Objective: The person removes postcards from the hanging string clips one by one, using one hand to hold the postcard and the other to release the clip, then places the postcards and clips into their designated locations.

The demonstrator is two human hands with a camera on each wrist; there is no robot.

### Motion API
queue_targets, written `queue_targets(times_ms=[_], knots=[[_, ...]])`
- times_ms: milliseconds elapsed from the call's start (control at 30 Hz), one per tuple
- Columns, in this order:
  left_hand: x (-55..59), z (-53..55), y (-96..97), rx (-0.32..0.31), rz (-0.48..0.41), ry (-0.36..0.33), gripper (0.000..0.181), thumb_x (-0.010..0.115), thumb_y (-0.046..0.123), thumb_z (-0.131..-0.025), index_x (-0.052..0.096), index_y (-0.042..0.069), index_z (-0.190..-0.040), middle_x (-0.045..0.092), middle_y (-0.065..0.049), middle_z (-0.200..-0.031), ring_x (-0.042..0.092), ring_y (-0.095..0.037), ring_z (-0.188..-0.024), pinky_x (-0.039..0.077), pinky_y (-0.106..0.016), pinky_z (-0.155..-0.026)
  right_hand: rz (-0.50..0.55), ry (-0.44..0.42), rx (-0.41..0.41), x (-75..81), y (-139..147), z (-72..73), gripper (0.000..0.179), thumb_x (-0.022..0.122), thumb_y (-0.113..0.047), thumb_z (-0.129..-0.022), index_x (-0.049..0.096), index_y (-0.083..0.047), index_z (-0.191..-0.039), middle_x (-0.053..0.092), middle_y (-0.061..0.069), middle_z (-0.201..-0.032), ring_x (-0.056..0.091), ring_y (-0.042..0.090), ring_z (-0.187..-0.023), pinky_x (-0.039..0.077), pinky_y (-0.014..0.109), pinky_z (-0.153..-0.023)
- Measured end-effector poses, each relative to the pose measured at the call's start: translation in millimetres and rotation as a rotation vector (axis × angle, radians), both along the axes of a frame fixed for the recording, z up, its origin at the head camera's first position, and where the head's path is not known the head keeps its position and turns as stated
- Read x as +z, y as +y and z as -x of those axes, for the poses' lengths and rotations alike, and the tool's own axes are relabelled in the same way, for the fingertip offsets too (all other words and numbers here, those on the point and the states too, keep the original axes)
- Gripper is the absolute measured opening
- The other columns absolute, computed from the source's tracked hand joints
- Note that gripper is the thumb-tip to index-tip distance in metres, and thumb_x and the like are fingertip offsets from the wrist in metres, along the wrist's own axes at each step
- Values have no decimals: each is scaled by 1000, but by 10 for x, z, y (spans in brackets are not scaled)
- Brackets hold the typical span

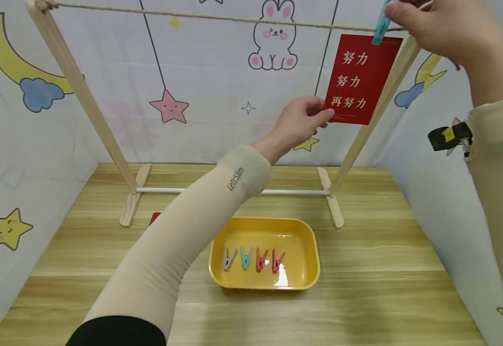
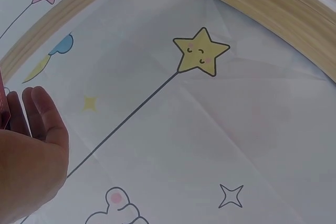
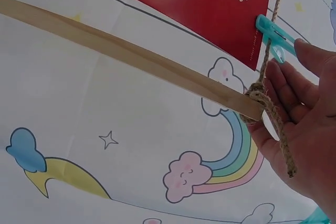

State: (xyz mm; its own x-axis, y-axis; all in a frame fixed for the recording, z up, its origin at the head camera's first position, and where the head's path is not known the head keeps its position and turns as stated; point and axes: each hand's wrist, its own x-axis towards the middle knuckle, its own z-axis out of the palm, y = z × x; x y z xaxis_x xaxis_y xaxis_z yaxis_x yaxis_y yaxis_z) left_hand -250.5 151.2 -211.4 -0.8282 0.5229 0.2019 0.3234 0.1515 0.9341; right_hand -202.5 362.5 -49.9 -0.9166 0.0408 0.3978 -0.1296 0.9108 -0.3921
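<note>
A red card (image 1: pixel 355 79) with white Chinese characters hangs upright at the right end of a twine line (image 1: pixel 234 19). My left hand (image 1: pixel 301 120) pinches the card's lower left corner, thumb in front. At the card's top edge, my right hand (image 1: pixel 450 33) pinches a light blue clothespin (image 1: pixel 380 26). In the right wrist view the jaws of the clothespin (image 3: pixel 270 31) lie over the card's edge and the twine, with my thumb on one handle. The left wrist view catches only a sliver of the card beside my left hand (image 2: pixel 39 150).
The twine is tied to a wooden frame (image 1: pixel 80 91), with a knot (image 3: pixel 256 95) close to my right hand. On the table (image 1: pixel 377 269) stands a yellow tray (image 1: pixel 308 283) holding a grey clothespin (image 1: pixel 230 259), a blue one and two red ones. Something red (image 1: pixel 155 217) shows behind my left sleeve.
</note>
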Motion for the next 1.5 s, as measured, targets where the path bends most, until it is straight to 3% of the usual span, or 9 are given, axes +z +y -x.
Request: queue_targets(times_ms=[67, 167, 267, 500, 600, 700, 800, 1233, 1500], knots=[[1, -2, -5, -1, 0, -5, 17, 65, 23, -109, 72, 10, -117, 75, -6, -113, 67, -15, -95, 57, -26, -81, 7, -2, 0, 17, 14, 0, 24, 48, -41, -113, 56, -36, -135, 47, -7, -127, 38, 9, -120, 44, 14, -104], [-3, -3, -14, 2, -1, -14, 16, 65, 22, -109, 72, 10, -116, 74, -3, -111, 67, -16, -96, 58, -27, -81, 3, -8, -5, 37, 12, -1, 25, 49, -41, -113, 57, -34, -135, 45, -14, -119, 39, 10, -118, 44, 10, -95], [-8, -6, -21, 6, -5, -31, 15, 65, 22, -109, 72, 10, -114, 74, -4, -111, 67, -16, -96, 58, -27, -81, 10, -25, -23, 46, -13, -3, 26, 49, -42, -112, 58, -33, -135, 42, -18, -114, 40, 12, -118, 44, 11, -96], [-26, -1, -21, 6, -16, -58, 14, 65, 21, -109, 73, 9, -113, 75, -6, -111, 67, -16, -95, 58, -27, -79, 40, -39, -37, 47, -36, -3, 23, 50, -42, -112, 61, -35, -131, 42, -19, -106, 38, 5, -106, 43, 11, -81], [-33, 1, -21, 5, -23, -66, 14, 65, 21, -109, 73, 9, -112, 75, -6, -110, 68, -16, -94, 59, -29, -79, 71, -28, -32, 47, -43, -17, 22, 50, -41, -112, 60, -39, -131, 42, -20, -106, 38, 3, -106, 46, 11, -93], [-38, 8, -27, 2, -32, -72, 14, 65, 20, -109, 73, 9, -112, 75, -8, -112, 68, -16, -94, 59, -29, -78, 105, -11, -39, 53, -44, -18, 29, 51, -41, -112, 59, -41, -140, 46, -18, -116, 39, 3, -112, 44, 19, -112], [-39, 22, -40, 0, -39, -76, 15, 65, 20, -109, 72, 9, -114, 75, -8, -113, 68, -17, -95, 58, -27, -76, 117, 18, -35, 58, -51, -21, 40, 51, -40, -112, 55, -38, -152, 49, -15, -128, 38, 4, -119, 41, 25, -118], [-73, 65, -158, 5, -46, -89, 14, 66, 18, -108, 72, 6, -111, 75, -9, -108, 68, -18, -91, 56, -26, -72, 70, 125, -31, 70, -128, -57, 46, 50, -42, -112, 52, -39, -158, 51, -21, -130, 36, -5, -113, 38, 19, -117], [-66, 71, -247, 8, -42, -117, 15, 66, 19, -108, 71, 7, -116, 74, -10, -114, 68, -20, -93, 58, -28, -76, 59, 172, -20, 51, -104, -33, 44, 52, -43, -112, 54, -41, -156, 55, -12, -144, 35, -5, -114, 38, 17, -115]])
